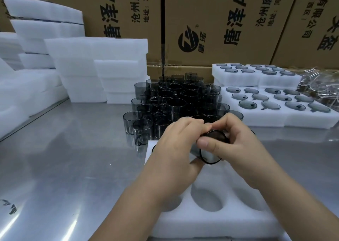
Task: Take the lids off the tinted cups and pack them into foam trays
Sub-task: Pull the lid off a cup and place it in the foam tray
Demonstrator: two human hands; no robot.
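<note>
Holding: the left hand [176, 141] and right hand [236, 145] both curl round one dark tinted cup [216, 137], which is tipped on its side between them.
Grip: the left fingers wrap the cup's body, probably to steady it. The right thumb and fingers pinch one end, which looks like a twist or pull at the lid.
Lid: I cannot tell whether it is on this cup or already off.
Where the cup is: just past centre toward 12 o'clock, lifted above the far edge of the near foam tray [201, 228].
Near tray: at 6 o'clock, close to the body so the cup can drop straight in. The hollows [206, 198] that show hold nothing.
Loose cups [176, 101]: bunched upright at 12 o'clock on the metal table [64, 149], within easy reach.
Lid trays [275, 121]: at 2 o'clock, with a grey lid [270, 105] lying flat in each pocket.
Spare foam [95, 57]: stacked at 10 o'clock.
Boxes [220, 20]: cardboard, walled across the back.
</note>
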